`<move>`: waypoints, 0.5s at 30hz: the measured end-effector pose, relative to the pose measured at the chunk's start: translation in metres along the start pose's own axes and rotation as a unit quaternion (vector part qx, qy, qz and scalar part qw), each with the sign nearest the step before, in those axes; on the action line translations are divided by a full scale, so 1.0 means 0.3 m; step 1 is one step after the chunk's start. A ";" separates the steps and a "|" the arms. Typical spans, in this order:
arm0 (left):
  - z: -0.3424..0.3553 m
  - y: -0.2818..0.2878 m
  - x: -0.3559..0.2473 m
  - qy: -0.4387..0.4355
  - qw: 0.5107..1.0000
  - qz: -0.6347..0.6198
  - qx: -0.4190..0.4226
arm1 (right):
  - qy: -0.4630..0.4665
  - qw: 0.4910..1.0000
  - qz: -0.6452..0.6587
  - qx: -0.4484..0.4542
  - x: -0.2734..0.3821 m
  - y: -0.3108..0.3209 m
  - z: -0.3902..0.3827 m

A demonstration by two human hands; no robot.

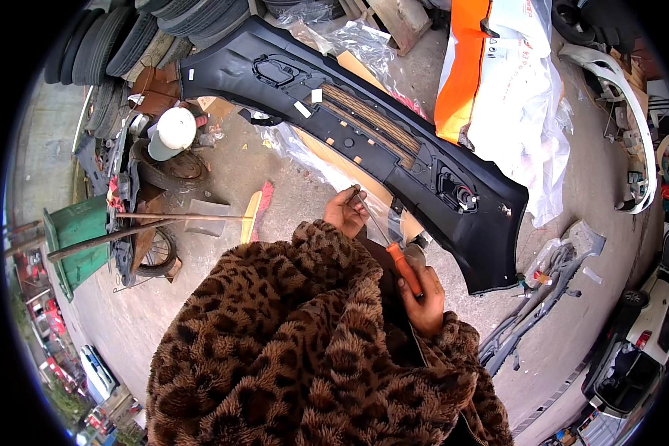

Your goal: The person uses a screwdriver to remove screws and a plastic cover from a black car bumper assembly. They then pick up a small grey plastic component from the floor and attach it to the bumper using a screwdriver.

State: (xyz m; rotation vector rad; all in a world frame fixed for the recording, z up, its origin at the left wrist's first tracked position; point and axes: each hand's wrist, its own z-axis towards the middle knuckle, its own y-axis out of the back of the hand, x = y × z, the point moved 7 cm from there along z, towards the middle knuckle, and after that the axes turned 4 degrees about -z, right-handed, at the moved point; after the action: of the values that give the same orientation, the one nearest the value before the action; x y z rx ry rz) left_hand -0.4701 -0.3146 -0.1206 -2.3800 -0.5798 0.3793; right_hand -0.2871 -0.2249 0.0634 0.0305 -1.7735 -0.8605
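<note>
My right hand (426, 301) is closed round the orange handle of a screwdriver (404, 265), whose thin metal shaft slants up and left. At the shaft's far end, the fingers of my left hand (346, 212) pinch together near the tip; whether a small part sits between them is too small to make out. Just beyond both hands lies a large black car bumper (394, 167), inner side up, stretching from the upper left to the right. It has a mesh grille strip (368, 123) and an opening near each end. Cardboard and clear plastic show under its near edge.
Piled tyres (126, 41) stand at the upper left, near a white helmet (175, 132). A broom (256, 212) with a long wooden handle lies at left by a green bin (78, 241). White and orange plastic wrapping (513, 97) lies beyond the bumper; black trim strips (531, 320) are at right.
</note>
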 end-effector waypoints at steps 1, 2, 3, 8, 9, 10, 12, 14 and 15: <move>0.004 0.007 0.002 0.001 1.000 -0.006 -0.001 | -0.006 1.000 0.006 0.006 0.004 -0.003 0.001; 0.012 0.021 0.003 0.003 1.000 -0.011 -0.002 | -0.007 1.000 0.005 0.007 0.011 -0.006 0.003; 0.018 0.024 0.006 0.006 1.000 -0.015 -0.002 | -0.009 1.000 0.003 0.005 0.015 -0.005 0.005; 0.025 0.023 -0.003 0.007 1.000 -0.021 0.002 | 0.006 1.000 -0.008 -0.003 0.040 -0.011 0.022; 0.022 0.020 -0.011 0.004 1.000 -0.022 0.006 | 0.010 1.000 -0.011 0.000 0.046 -0.016 0.028; 0.021 0.024 -0.017 0.000 1.000 -0.024 0.004 | 0.014 1.000 -0.013 0.003 0.052 -0.021 0.032; 0.024 0.029 -0.029 -0.006 1.000 -0.026 0.001 | 0.006 1.000 -0.012 0.016 0.042 -0.036 0.033; 0.023 0.028 -0.039 -0.008 1.000 -0.028 0.003 | 0.002 1.000 -0.012 0.022 0.044 -0.046 0.039; 0.022 0.029 -0.047 -0.009 1.000 -0.029 0.004 | 0.001 1.000 -0.011 0.022 0.050 -0.050 0.043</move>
State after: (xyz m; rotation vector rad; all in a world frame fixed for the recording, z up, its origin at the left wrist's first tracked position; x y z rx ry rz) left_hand -0.4822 -0.3240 -0.1295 -2.3486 -0.6523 0.3777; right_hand -0.3095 -0.2353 0.0657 0.0795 -1.7921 -0.8367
